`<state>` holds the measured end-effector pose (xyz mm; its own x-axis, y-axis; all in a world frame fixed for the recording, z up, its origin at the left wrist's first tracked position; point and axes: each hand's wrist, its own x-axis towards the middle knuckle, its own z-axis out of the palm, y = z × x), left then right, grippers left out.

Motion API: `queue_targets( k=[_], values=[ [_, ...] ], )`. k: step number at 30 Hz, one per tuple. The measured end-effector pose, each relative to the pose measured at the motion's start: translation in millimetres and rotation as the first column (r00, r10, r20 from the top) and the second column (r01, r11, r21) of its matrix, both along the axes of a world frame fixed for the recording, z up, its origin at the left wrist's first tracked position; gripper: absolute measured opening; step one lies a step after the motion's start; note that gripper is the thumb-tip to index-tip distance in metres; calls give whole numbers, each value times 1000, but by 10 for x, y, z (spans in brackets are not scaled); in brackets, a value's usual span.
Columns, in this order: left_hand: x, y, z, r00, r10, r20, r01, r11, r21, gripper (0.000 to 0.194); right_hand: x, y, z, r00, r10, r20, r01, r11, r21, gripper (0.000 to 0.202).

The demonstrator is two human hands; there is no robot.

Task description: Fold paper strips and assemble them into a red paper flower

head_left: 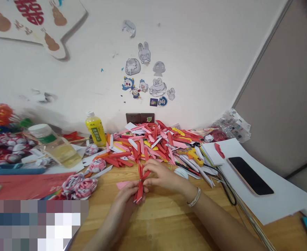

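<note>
Left hand and right hand both pinch a red folded-paper bundle, fingers closed on it. Far behind it lies a paper-strip heap.

Left hand, right hand pinched together

A: Where do the hands sit?

B: On the table, side by side: the left hand and right hand meet on a bundle of folded paper strips between them.

A: And behind them?

B: A heap of folded strips, against the wall. Left of that heap stands a bottle, and further left a jar.

A: To the left of the hands?

B: Paper roses, just beside the left hand.

A: To the right?

B: A bracelet on the right wrist; well beyond it a phone lies on a paper sheet.
</note>
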<state>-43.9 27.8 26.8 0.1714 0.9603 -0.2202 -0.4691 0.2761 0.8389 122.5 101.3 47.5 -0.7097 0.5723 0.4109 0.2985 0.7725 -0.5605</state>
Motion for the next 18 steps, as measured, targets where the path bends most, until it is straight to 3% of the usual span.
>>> queue_targets(
  k=[4, 8, 10, 14, 18],
  values=[
    [-33, 89, -106, 994, 62, -84, -62, 998, 8, 45, 20, -86, 163, 978, -124, 169, 96, 982, 164, 47],
    [-55, 136, -164, 961, 88, -261, -63, 993, 101, 50, -76, -228, 234, 927, -258, 271, 148, 918, 367, 65],
    [-56, 130, -153, 938, 90, -333, -43, 988, 146, 48, -105, -266, 238, 909, -287, 303, 153, 905, 398, 61],
    [-50, 93, -119, 867, 122, -484, 20, 960, 278, 39, -115, -282, 244, 880, -331, 342, 151, 876, 459, 34],
    [-60, 49, -127, 684, 244, -688, 154, 873, 464, 29, -162, -290, 248, 871, -345, 348, 132, 849, 511, 19]
  ],
)
